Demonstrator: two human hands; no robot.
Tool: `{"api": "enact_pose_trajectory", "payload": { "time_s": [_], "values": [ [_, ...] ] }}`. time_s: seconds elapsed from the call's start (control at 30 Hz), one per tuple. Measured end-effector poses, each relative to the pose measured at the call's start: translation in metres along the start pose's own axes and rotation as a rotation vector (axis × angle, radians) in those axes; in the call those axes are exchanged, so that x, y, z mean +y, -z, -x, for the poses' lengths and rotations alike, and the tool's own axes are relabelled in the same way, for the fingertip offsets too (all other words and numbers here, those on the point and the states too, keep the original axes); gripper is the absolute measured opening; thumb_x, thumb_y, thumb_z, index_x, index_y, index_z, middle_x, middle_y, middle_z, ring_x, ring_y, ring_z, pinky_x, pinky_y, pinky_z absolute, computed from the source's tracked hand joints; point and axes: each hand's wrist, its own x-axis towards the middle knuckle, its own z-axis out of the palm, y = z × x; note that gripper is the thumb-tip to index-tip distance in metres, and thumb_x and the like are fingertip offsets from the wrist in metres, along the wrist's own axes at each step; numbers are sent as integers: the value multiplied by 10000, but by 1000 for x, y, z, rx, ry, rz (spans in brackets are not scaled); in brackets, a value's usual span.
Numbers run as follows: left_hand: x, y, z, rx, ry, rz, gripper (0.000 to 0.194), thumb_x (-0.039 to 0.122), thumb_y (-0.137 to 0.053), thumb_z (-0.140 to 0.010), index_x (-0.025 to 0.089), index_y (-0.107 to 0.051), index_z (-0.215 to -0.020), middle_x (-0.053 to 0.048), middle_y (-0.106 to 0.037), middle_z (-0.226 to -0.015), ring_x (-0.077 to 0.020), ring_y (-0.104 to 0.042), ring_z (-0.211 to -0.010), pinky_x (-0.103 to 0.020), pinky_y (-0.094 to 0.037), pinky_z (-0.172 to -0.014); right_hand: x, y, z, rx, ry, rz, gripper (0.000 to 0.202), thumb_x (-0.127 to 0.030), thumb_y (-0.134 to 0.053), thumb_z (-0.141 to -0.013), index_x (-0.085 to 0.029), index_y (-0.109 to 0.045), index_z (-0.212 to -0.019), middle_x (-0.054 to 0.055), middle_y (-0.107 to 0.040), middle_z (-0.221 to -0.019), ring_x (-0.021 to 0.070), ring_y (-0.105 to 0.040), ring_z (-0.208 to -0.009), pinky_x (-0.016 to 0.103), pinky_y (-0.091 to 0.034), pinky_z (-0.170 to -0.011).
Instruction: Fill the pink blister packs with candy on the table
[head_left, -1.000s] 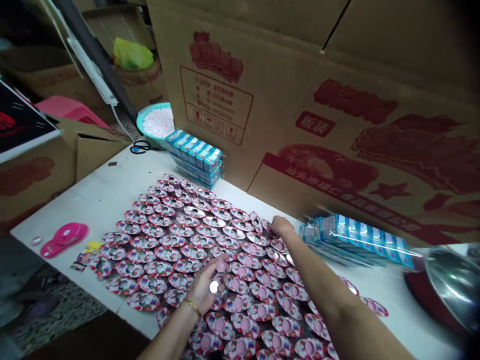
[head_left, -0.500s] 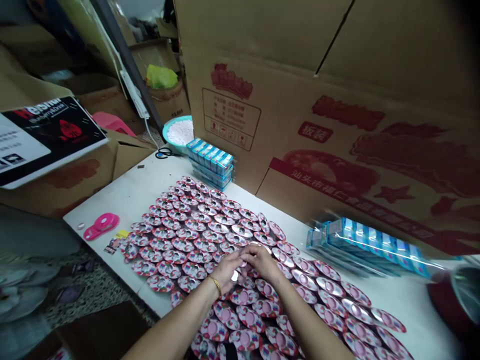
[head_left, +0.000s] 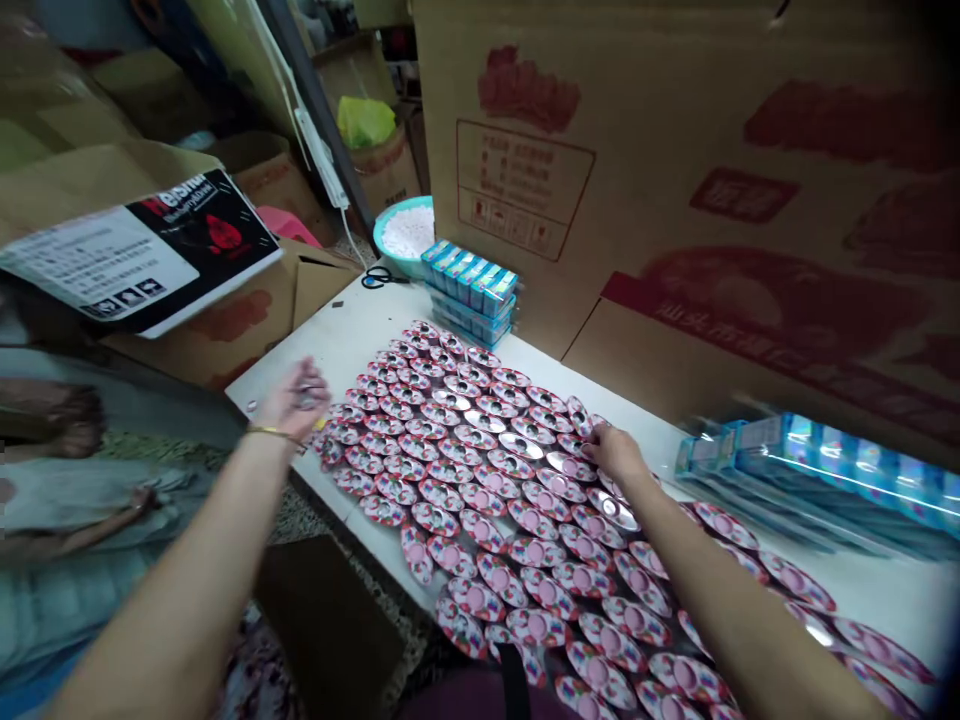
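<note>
Oval cards (head_left: 456,447) cover the bench (head_left: 349,335). Those near 6 o'clock carry pink discs (head_left: 537,628); toward the spread's 11 o'clock, dark centres suggest work left. The left hand (head_left: 294,402), at 9 o'clock, has curled fingers by the bench edge; the right hand's (head_left: 619,458), at 4 o'clock, meet cards. Blur hides whether either grips. Bare bench lies at 10 o'clock; a carton (head_left: 525,290) walls 1 o'clock.

Cards (head_left: 493,481) on table (head_left: 352,332), carton (head_left: 660,225) behind
</note>
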Motion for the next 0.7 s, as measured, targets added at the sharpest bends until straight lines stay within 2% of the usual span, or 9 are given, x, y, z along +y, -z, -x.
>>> {"api": "enact_pose_trajectory", "payload": {
  "time_s": [0.07, 0.1, 0.17, 0.23, 0.33, 0.43, 0.57, 0.63, 0.7],
  "values": [
    [29, 20, 1, -34, -90, 23, 258, 153, -286, -865, 161, -527, -773, 45, -453, -505, -12, -403, -419, -87, -350, -414, -6, -1, -6, -56, -31, 75, 166, -241, -526, -687, -164, -579, -824, 97, -610, -861, 192, -555, -821, 246, -379, -663],
    [29, 29, 3, -32, -82, 13, 216, 159, -325, -853, 162, -527, -779, 35, -463, -520, -24, -410, -425, -100, -363, -400, -9, 0, -8, -85, -64, 98, 224, -260, -532, -684, -164, -568, -884, 110, -603, -906, 205, -553, -850, 258, -386, -672],
    [2, 42, 8, -15, 9, -6, 163, 157, -369, -830, 152, -523, -781, 20, -465, -545, -44, -413, -424, -127, -369, -365, -13, 2, -13, -145, -135, 128, 365, -322, -564, -660, -163, -530, -987, 133, -584, -972, 236, -550, -882, 289, -404, -676],
    [-46, 44, 13, -1, 175, 2, 126, 128, -395, -810, 141, -519, -799, 19, -443, -559, -48, -411, -424, -132, -352, -346, -14, 1, -18, -178, -164, 140, 465, -361, -595, -624, -161, -502, -1033, 141, -575, -997, 256, -549, -888, 309, -416, -676],
    [-123, 29, 27, -30, 367, 51, 57, 136, -465, -778, 148, -518, -797, 30, -421, -572, -36, -386, -411, -124, -320, -340, -13, -6, -21, -154, -162, 147, 403, -310, -550, -659, -175, -503, -1035, 131, -582, -980, 246, -554, -882, 310, -420, -684],
    [-177, 0, 44, -69, 536, 77, 75, 178, -498, -769, 146, -528, -830, 26, -451, -593, -33, -401, -425, -122, -306, -354, -12, -9, -21, -146, -174, 117, 316, -255, -491, -699, -193, -534, -1006, 123, -591, -962, 236, -556, -882, 308, -417, -682],
    [-213, -34, 60, -144, 689, 141, 167, 243, -482, -786, 120, -532, -886, -10, -520, -663, -51, -472, -503, -132, -345, -408, -15, 8, -11, -150, -172, 78, 292, -283, -568, -659, -208, -579, -941, 95, -606, -933, 220, -563, -852, 274, -413, -655],
    [-224, -43, 60, -151, 706, 127, 199, 266, -461, -797, 106, -533, -890, -25, -535, -671, -63, -494, -528, -139, -360, -426, -24, 16, 7, -80, -147, 41, 299, -330, -547, -697, -224, -569, -976, 76, -606, -933, 205, -554, -864, 265, -407, -670],
    [-234, -49, 58, -154, 683, 83, 249, 319, -440, -802, 102, -536, -879, -35, -542, -657, -76, -500, -521, -149, -359, -417, -41, 16, 34, 22, 24, -77, 290, -353, -482, -760, -242, -552, -1018, 51, -594, -956, 171, -540, -880, 245, -395, -707]
  ]
}}
